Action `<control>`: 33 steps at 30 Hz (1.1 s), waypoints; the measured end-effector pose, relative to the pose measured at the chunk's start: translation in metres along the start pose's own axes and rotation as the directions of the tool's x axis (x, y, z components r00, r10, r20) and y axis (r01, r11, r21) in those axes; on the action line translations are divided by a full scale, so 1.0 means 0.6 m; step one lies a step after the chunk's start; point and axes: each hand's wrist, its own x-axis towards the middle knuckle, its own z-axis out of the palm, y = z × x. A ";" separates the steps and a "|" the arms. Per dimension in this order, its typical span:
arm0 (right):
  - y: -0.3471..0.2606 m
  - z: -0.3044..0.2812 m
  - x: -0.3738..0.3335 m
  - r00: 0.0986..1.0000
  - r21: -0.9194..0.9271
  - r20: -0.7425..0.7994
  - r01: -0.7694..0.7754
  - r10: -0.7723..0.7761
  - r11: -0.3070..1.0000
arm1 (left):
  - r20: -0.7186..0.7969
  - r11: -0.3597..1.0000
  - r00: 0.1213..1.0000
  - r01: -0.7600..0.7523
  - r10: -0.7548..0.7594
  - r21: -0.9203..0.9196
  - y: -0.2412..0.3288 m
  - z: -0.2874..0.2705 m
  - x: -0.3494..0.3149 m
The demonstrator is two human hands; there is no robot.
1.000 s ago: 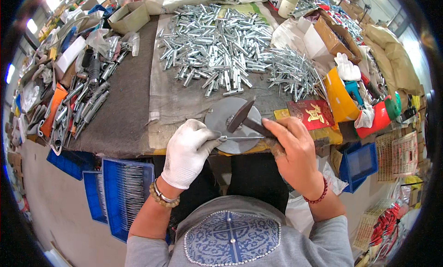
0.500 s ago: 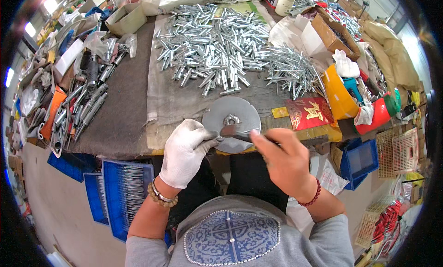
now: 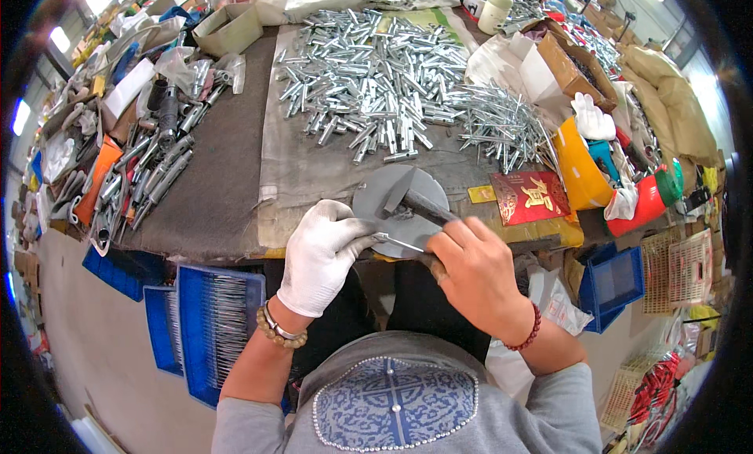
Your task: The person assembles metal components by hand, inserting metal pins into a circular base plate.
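My left hand [image 3: 323, 254], in a white glove, is closed with its fingertips pinching a thin metal rod [image 3: 401, 243] near the table's front edge. The rod slants down to the right, and its far end meets the fingers of my bare right hand [image 3: 480, 280]. That hand is wrapped round the dark handle of a hammer [image 3: 423, 205]. The hammer's head is tilted up above a round grey metal disc [image 3: 369, 195] and hides part of it. Whether my right fingers also grip the rod's end I cannot tell.
Beyond the disc lies a heap of short metal tubes [image 3: 372, 85], with thin metal pins [image 3: 506, 125] beside it. A red envelope [image 3: 530, 197] and a yellow container [image 3: 580, 164] are to the right. Tools [image 3: 149, 176] crowd the left; blue crates [image 3: 221, 328] stand below the table.
The hammer's head has swung up and away from my left fingertips. The rod now shows stretching between both hands, and my right hand has come a little lower.
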 end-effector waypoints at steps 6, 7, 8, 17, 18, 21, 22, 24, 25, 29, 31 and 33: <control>-0.013 0.003 -0.011 0.874 0.501 0.422 -0.446 0.241 0.741 | -0.244 0.995 0.970 0.011 0.013 0.098 0.024 0.019 -0.031; -0.012 0.008 -0.014 0.874 0.503 0.423 -0.447 0.241 0.739 | -0.242 0.995 0.970 0.012 0.012 0.099 0.032 0.026 -0.043; -0.011 0.018 -0.021 0.846 0.610 0.466 -0.520 0.260 0.598 | -0.255 0.996 0.963 0.083 -0.083 -0.011 0.039 0.033 -0.056; -0.046 0.039 -0.046 0.757 0.687 0.587 -0.653 0.285 0.319 | 0.182 0.450 0.704 0.608 -0.687 -0.654 0.077 0.029 -0.070; -0.053 0.047 -0.046 0.773 0.700 0.568 -0.634 0.282 0.329 | 0.203 0.432 0.713 0.599 -0.671 -0.674 0.073 0.027 -0.075; -0.067 0.069 -0.054 0.787 0.722 0.553 -0.616 0.273 0.315 | 0.235 0.331 0.694 0.577 -0.681 -0.746 0.074 0.012 -0.083; -0.069 0.068 -0.052 0.795 0.691 0.552 -0.604 0.251 0.397 | 0.221 0.348 0.694 0.579 -0.685 -0.737 0.073 0.006 -0.084; -0.085 0.070 -0.045 0.806 0.695 0.529 -0.591 0.266 0.409 | 0.136 0.423 0.723 0.534 -0.678 -0.732 0.063 0.013 -0.097; -0.091 0.074 -0.044 0.815 0.694 0.506 -0.578 0.281 0.429 | 0.076 0.478 0.751 0.491 -0.656 -0.728 0.053 0.023 -0.105; -0.101 0.098 -0.037 0.810 0.694 0.560 -0.573 0.173 0.436 | -0.068 0.499 0.732 0.390 -0.678 -0.774 0.035 -0.002 -0.141; -0.124 0.104 -0.023 0.803 0.681 0.589 -0.557 0.096 0.475 | -0.049 0.522 0.694 0.490 -0.718 -0.698 0.018 -0.037 -0.170; -0.128 0.120 -0.022 0.782 0.667 0.622 -0.561 0.048 0.490 | -0.244 0.654 0.636 0.556 -0.732 -0.513 -0.020 -0.062 -0.233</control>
